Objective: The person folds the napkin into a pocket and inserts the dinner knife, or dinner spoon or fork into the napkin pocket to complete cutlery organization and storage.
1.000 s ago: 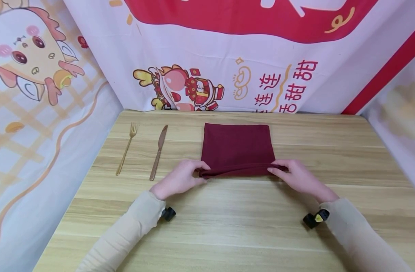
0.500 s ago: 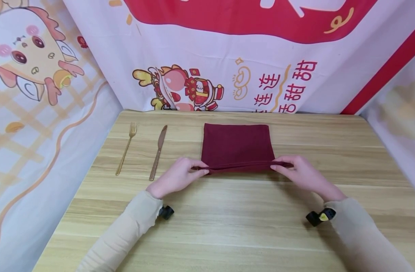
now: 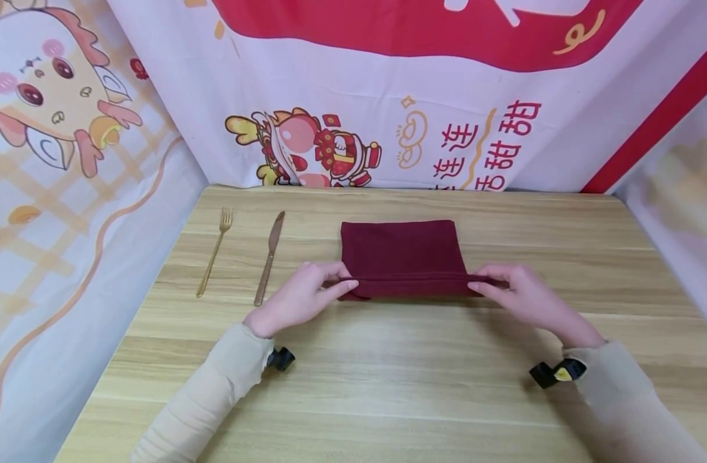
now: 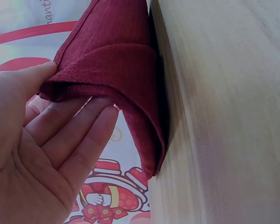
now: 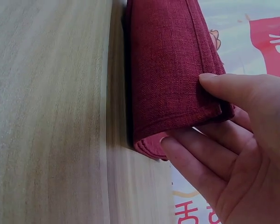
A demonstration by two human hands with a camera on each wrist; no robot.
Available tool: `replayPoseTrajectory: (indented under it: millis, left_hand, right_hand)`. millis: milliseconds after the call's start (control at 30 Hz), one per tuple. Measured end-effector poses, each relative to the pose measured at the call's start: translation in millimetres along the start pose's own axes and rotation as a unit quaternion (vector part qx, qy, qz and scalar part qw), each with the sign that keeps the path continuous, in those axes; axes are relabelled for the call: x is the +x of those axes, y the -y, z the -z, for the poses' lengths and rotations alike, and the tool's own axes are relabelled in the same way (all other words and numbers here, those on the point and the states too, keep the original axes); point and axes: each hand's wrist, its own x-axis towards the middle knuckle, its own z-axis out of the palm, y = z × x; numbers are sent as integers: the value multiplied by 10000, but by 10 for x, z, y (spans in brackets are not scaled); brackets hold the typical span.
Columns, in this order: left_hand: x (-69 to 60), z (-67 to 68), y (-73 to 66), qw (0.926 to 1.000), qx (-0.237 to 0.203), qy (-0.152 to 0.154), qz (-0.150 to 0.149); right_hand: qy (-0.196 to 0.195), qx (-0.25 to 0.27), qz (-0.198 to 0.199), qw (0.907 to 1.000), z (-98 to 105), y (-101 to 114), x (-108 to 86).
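From my head feed I see the left hand [image 3: 308,292] and right hand [image 3: 521,290] pinching the near edge of the maroon cloth [image 3: 401,249], right of the knife [image 3: 270,257] on the table [image 3: 388,379]. My left wrist feed shows one folded end gripped; my right wrist feed, the other

A small, curtained-off filming set-up by the look of it, with a wood-grain table [image 3: 411,379] boxed in on three sides: there's the white-and-red hanging [image 3: 353,80], cartoon figure [image 3: 307,151] and Chinese characters [image 3: 518,118] and all, right behind the far edge, a checked cartoon sheet [image 3: 69,257] closing off the left and a pale sheet [image 3: 671,238] on the right! Black cameras [image 3: 282,359] at both wrists speak for recording, and the gold fork [image 3: 212,255], coppery knife [image 3: 268,261] and burgundy cloth [image 3: 401,249] lend a dining-table touch; home or studio beyond, you can't tell.
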Motion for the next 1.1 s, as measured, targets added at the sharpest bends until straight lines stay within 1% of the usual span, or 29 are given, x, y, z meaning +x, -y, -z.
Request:
replayPoseTrajectory:
  millis: [167,300,400,533,633,767,933,1000,1100]
  left_hand:
    - [11,-28,42,9999,-79,-105,5]
    - [48,-54,105,9994,-289,-154,97]
    - [93,-71,162,9987,-414,-173,250]
    - [166,-88,231,9967,-620,-188,498]
    - [223,-99,271,9949,-710,-198,684]
    - [288,-120,326,9927,-653,-157,1002]
    - [349,-159,400,9885,-502,15,1423]
    - [370,-170,422,9878,-399,90,1506]
    - [400,-176,427,9875,-257,167,1544]
  right_hand:
    - [121,56,-63,9999,8,8,-14]
    - [40,-29,-46,10000,3,-5,18]
    - [2,-46,-127,9999,-2,-29,68]
    - [72,45,-361,9993,6,-78,146]
    - [97,75,-424,9990,8,-125,209]
    - [196,172,-491,9985,-9,-188,293]
    - [338,290,-670,9968,-50,-262,390]
    - [336,286,-703,9965,-64,-287,424]
    - [346,353,-807,9955,-84,-315,470]
